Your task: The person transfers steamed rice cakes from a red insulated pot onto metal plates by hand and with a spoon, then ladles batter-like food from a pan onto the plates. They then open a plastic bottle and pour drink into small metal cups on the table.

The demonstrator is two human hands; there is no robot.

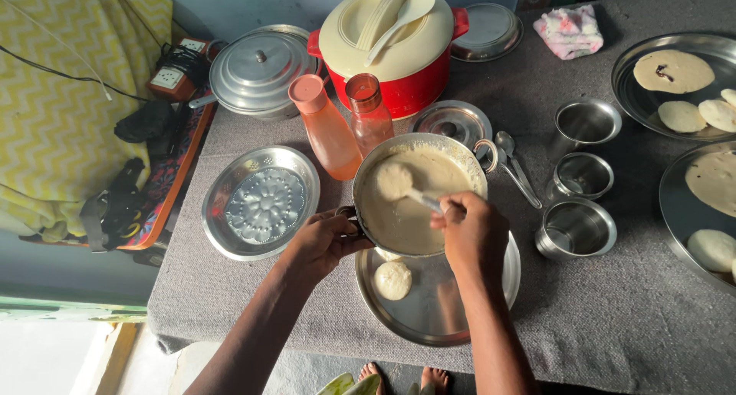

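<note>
With the left hand (322, 242) gripping the batter pot (418, 192) by its handle over the steel plate (445, 307) near the table's front edge, and the right hand (471, 230) closed around a loaded ladle (399, 182), a tilt could likely slop batter onto the idli (392, 280).

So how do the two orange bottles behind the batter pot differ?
The left bottle has an opaque peach-orange body and leans to the left; the right bottle is see-through, darker orange and stands straighter. The left one also looks longer. Both are capped plastic bottles standing side by side on the grey cloth.
</note>
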